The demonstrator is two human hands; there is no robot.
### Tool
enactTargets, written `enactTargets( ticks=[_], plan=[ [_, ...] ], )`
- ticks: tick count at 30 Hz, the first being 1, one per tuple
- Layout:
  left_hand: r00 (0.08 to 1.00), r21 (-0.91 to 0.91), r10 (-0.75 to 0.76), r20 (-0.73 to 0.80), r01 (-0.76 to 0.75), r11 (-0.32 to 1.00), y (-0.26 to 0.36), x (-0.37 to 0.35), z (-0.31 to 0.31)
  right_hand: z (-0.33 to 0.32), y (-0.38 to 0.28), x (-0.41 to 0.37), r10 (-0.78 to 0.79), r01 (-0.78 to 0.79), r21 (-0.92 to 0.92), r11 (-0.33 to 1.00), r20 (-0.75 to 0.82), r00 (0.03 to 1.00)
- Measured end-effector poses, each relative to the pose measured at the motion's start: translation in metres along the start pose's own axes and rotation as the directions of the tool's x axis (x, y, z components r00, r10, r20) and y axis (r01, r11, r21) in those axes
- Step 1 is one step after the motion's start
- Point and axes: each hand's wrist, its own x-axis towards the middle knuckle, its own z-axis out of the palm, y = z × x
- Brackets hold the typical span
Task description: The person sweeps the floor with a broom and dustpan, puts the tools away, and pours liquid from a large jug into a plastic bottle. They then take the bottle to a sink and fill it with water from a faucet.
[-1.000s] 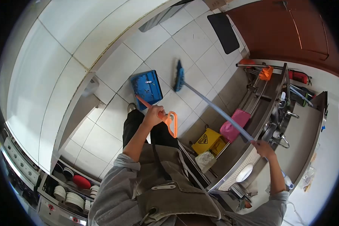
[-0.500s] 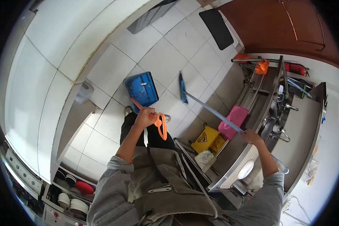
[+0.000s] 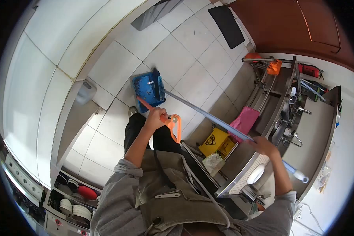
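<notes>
L hand fisted on dustpan, R hand gripping broom; bristles at pan edge.

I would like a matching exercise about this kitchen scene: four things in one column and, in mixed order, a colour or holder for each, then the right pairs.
Things:
1. dustpan
2. broom
3. floor sign
4. floor mat

Colour or holder:
a. black
b. held by the right hand
c. yellow
d. held by the left hand

Pairs: 1-d, 2-b, 3-c, 4-a.
</notes>
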Motion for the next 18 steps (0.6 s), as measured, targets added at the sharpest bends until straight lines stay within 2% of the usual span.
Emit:
enactTargets(
  ticks=[2, 3, 4, 5, 6, 8, 9, 10, 11, 12, 14, 15, 16, 17, 18],
  plan=[
    [0.999, 0.004, -0.007, -0.036, 0.007, 1.000, -0.012, -0.007, -0.005, -0.025, 0.000, -0.024, 0.216, -0.222, 0.048, 0.974, 0.103, 0.971],
    [0.997, 0.007, -0.014, -0.070, 0.015, 1.000, -0.021, -0.012, -0.007, -0.029, 0.007, -0.030, 0.216, -0.222, 0.047, 0.974, 0.102, 0.971],
    [0.997, 0.007, -0.014, -0.073, 0.015, 1.000, -0.030, -0.017, -0.008, -0.032, 0.015, -0.037, 0.295, -0.302, 0.054, 0.952, 0.108, 0.949],
    [0.990, -0.152, -0.122, -0.070, 0.110, 0.982, -0.040, -0.023, -0.009, -0.033, 0.025, -0.041, 0.370, -0.379, 0.061, 0.924, 0.115, 0.922],
    [0.973, -0.303, -0.225, -0.052, 0.199, 0.932, -0.044, -0.027, -0.013, -0.033, 0.033, -0.042, 0.365, -0.373, 0.060, 0.926, 0.112, 0.924],
    [0.969, -0.289, -0.244, -0.027, 0.226, 0.930, -0.051, -0.036, -0.013, -0.032, 0.054, -0.037, 0.377, -0.382, 0.082, 0.921, 0.071, 0.924],
    [0.987, -0.177, -0.050, -0.151, 0.023, 0.984, -0.033, -0.037, -0.021, -0.029, 0.074, -0.029, 0.367, -0.372, 0.074, 0.925, 0.065, 0.928],
    [0.957, -0.039, 0.152, -0.246, -0.166, 0.985, -0.021, -0.041, -0.023, -0.023, 0.096, -0.017, 0.312, -0.312, 0.021, 0.950, -0.031, 0.950],
    [0.948, -0.112, 0.119, -0.295, -0.158, 0.981, -0.022, -0.047, -0.023, -0.018, 0.115, -0.007, 0.247, -0.253, -0.038, 0.967, -0.123, 0.961],
    [0.960, 0.083, 0.094, -0.263, -0.074, 0.994, -0.002, -0.050, -0.037, -0.023, 0.114, 0.001, 0.234, -0.242, -0.046, 0.969, -0.132, 0.963],
    [0.920, -0.054, 0.099, -0.380, -0.129, 0.990, -0.027, -0.067, -0.029, -0.040, 0.114, 0.007, 0.427, -0.426, 0.031, 0.904, -0.039, 0.903],
    [0.950, -0.130, -0.018, -0.311, -0.023, 0.991, -0.033, -0.075, -0.033, -0.033, 0.153, 0.026, 0.400, -0.401, -0.024, 0.916, -0.034, 0.916],
    [0.967, -0.196, -0.134, -0.217, 0.091, 0.976, -0.019, -0.078, -0.041, -0.031, 0.159, 0.031, 0.398, -0.399, -0.027, 0.917, -0.031, 0.917],
    [0.911, 0.154, 0.147, -0.386, -0.094, 0.984, -0.001, -0.076, -0.035, -0.029, 0.163, 0.034, 0.413, -0.414, -0.017, 0.910, -0.038, 0.910],
    [0.914, 0.155, 0.145, -0.379, -0.092, 0.984, 0.002, -0.078, -0.032, -0.025, 0.168, 0.037, 0.429, -0.429, -0.004, 0.903, -0.045, 0.902]
  ],
)
